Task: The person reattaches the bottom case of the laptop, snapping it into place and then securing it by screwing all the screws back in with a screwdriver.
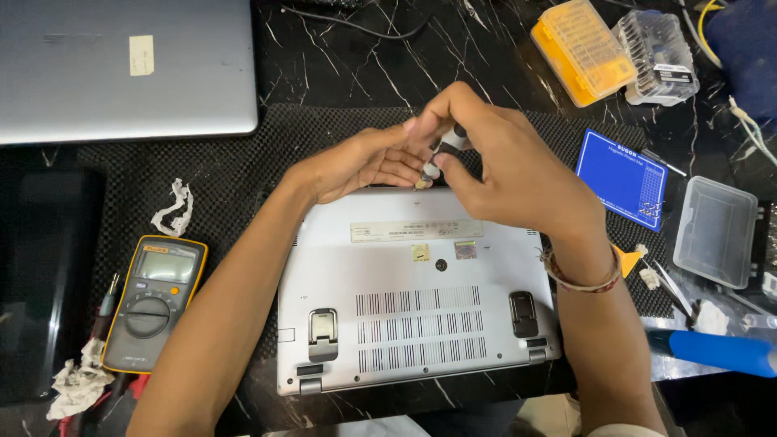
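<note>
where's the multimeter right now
The yellow multimeter lies at the left of the head view on the black mat, just left of the upturned laptop and the left forearm.

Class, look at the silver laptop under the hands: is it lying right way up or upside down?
Upside down. The laptop shows its underside: vent slots, stickers and rubber feet face up, while both hands work with a small screwdriver at its far edge.
</note>
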